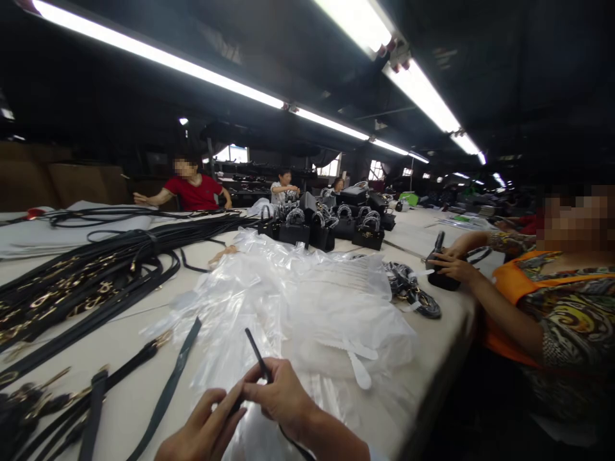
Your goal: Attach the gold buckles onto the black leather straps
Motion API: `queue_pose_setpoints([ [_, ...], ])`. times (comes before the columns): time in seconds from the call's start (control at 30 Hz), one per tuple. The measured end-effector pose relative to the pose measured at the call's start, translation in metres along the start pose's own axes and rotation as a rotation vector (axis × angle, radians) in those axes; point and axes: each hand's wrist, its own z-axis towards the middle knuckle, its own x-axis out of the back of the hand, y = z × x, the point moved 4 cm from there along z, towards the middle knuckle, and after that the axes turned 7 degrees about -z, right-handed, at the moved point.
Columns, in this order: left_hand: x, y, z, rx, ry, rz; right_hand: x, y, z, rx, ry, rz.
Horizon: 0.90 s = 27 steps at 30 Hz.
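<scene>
While lit by long fluorescent tubes [158, 56] under a dark ceiling, stretches away as a long pale table [129, 346], heaped on the left with black leather straps with gold buckles [91, 275]. Carries crumpled clear plastic bags [307, 301] at the middle and small black handbags [331, 227] farther back. Seats a person in a red shirt [195, 189] at the far left and a person in an orange patterned top [557, 301] at the right edge. Nearest the camera, pinched together: left hand [202, 432] and right hand [281, 394], both clenched on a thin black strap [257, 352], rising just above the fingers, over the plastic.
</scene>
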Motion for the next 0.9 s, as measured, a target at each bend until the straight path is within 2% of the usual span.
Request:
queue_pose_setpoints([
  [0.1,0.008,0.018,0.006,0.086,-0.033,-0.007,-0.002,0.000,-0.003,0.051,0.007,-0.054],
  [0.13,0.010,0.021,0.009,0.163,-0.040,-0.035,-0.001,0.000,-0.002,0.062,-0.001,-0.067],
  [0.2,0.011,0.025,0.015,0.258,-0.087,-0.126,0.000,0.000,-0.001,0.075,-0.049,-0.088],
  [0.27,0.014,0.023,0.020,0.356,-0.076,-0.222,0.001,0.000,0.001,0.062,-0.143,-0.073],
  [0.4,0.025,0.008,0.022,0.628,0.038,-0.492,0.003,-0.008,-0.002,0.001,-0.334,-0.024],
  [0.5,0.032,0.000,0.020,0.793,0.163,-0.736,0.004,-0.013,-0.008,0.016,-0.399,-0.115],
  [0.63,0.036,-0.004,0.020,0.861,0.267,-0.908,0.004,-0.012,-0.011,0.035,-0.397,-0.146],
  [0.9,0.024,0.006,0.021,0.901,0.251,-1.093,0.006,-0.007,-0.005,0.047,-0.294,-0.006],
])
